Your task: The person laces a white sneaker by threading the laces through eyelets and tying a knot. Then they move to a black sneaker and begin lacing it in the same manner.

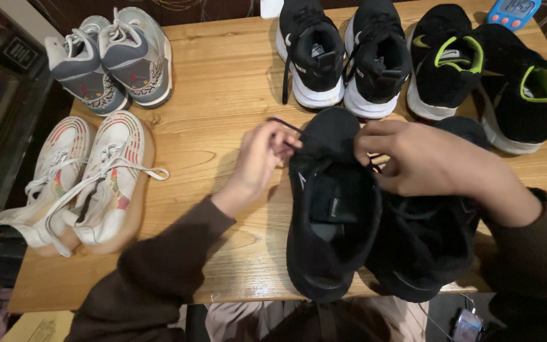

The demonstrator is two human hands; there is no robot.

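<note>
Table: wooden table [223, 82] under both hands.
Black pair: all-black sneaker [330, 209] below the hands, its mate [425, 247] under the right wrist.
Other pairs: white [96, 183] and grey [115, 57] sneakers left of the left hand; black-white [343, 50] and black-green [489, 76] pairs beyond the hands.
Left hand [257, 161]: pinching a dark shoelace [284, 126].
Right hand [419, 158]: fingers curled on the sneaker's lacing.
</note>
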